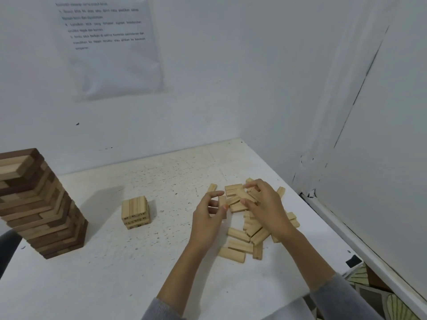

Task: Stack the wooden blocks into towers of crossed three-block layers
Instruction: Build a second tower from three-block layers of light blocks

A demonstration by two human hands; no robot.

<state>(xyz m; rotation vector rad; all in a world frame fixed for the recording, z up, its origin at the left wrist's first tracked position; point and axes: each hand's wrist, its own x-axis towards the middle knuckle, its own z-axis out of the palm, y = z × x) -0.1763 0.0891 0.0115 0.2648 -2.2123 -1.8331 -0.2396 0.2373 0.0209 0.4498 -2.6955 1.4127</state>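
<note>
At the right-hand corner of the white counter [138, 273] lies a pile of loose blocks [240, 247], pale wood, scattered and overlapping at all angles. Both hands are over its far end. The right hand [268, 204] reaches down onto the top of the heap, its grip clamped on a block [238, 195], fingers curled over the far edge and the thumb against the near one. The left hand [205, 218] hovers just beside it with the fingers half curled; I cannot tell whether its grip holds anything.

To the left, well apart from the pile, stands a short stack [135, 211] of the same pale blocks in crossed layers. Further left, at the counter's edge, rises a tall tower [39, 204] of mixed dark and light blocks. A printed sheet [108, 42] hangs on the wall behind.
</note>
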